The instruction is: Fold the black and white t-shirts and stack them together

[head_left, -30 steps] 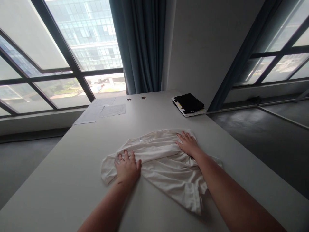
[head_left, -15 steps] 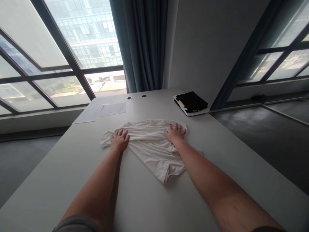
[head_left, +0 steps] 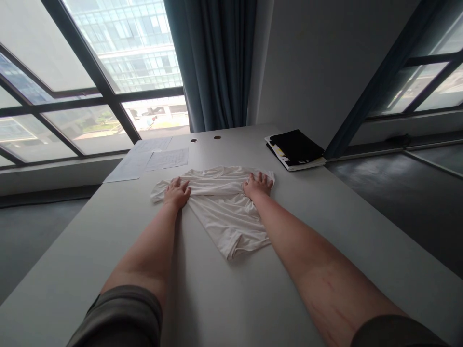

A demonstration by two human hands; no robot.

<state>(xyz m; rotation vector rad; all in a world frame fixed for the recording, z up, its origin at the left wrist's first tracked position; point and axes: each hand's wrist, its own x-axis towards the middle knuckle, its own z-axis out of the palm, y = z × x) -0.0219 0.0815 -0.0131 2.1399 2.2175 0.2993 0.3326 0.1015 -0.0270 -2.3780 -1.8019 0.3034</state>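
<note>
A white T-shirt [head_left: 220, 207] lies wrinkled on the white table [head_left: 217, 299], its neckline towards the far side and its lower part folded over at a slant towards me. My left hand [head_left: 177, 192] rests flat with fingers spread on the shirt's left shoulder area, beside a sleeve. On the right shoulder area lies my right hand [head_left: 258, 185], also flat with the fingers apart. Neither hand grips the cloth. My right forearm covers part of the shirt's right side.
Black-covered books or folders [head_left: 296, 148] are stacked at the table's far right edge. Printed paper sheets [head_left: 168, 158] lie at the far left. Two round cable holes sit near the back edge. Behind the table hang a blue curtain [head_left: 217, 67] and windows.
Both hands have slid slightly away from me along with the shirt, staying flat on it. The shirt's near corner has shifted left and farther off. The camera view has moved a little.
</note>
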